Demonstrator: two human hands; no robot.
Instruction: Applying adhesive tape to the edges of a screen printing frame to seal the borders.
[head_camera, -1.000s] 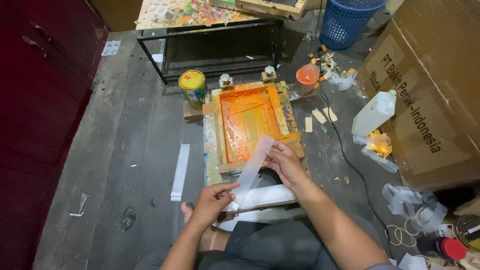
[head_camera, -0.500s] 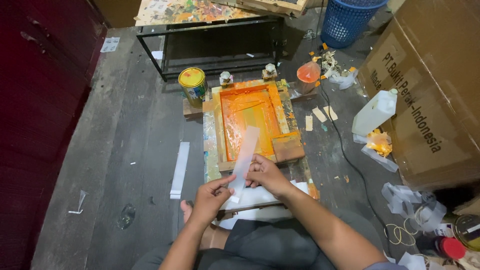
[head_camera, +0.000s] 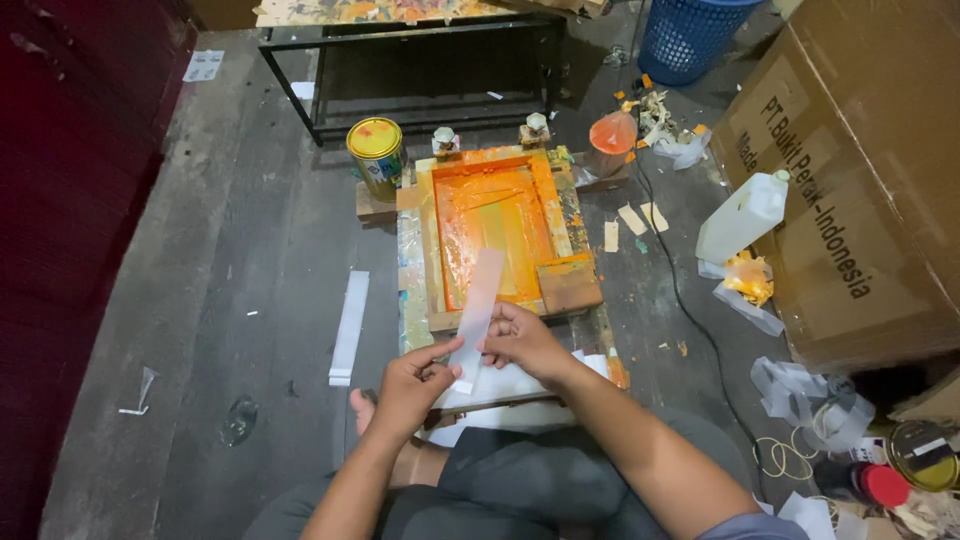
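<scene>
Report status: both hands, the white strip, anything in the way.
Left hand and right hand both pinch white strip. Strip's far end lies over orange-inked screen frame. Nothing in the way.

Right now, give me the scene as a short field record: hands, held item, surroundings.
left hand: pinches near end of white strip
right hand: grips same strip from the right
strip: long, translucent white, lying over the frame's near edge
frame: wooden printing screen, orange ink inside
floor: paint can left of frame, white jug right
posture: person seated on floor
</scene>
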